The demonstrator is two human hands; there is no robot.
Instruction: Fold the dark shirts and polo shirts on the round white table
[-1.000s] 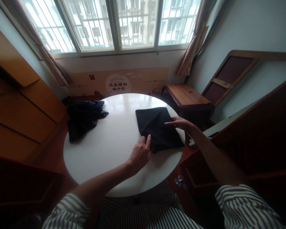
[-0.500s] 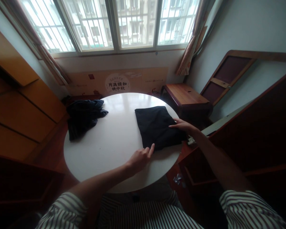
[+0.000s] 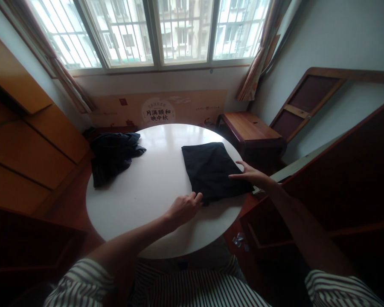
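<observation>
The dark cloth (image 3: 211, 168) lies right of centre, its long axis slanting upper left to lower right. Your left hand (image 3: 186, 207) curls at its lower edge, hold unclear; your right hand (image 3: 252, 175) spreads, ungripping, at its right edge.

My left hand (image 3: 186, 207) curls at the near left corner of the black cloth (image 3: 209, 168); my right hand (image 3: 251, 175), spread wide, touches its right edge. The cloth lies on the white table (image 3: 153, 183) beneath them. Dark clothes (image 3: 113, 151) lie heaped beyond and left of my left hand.
</observation>
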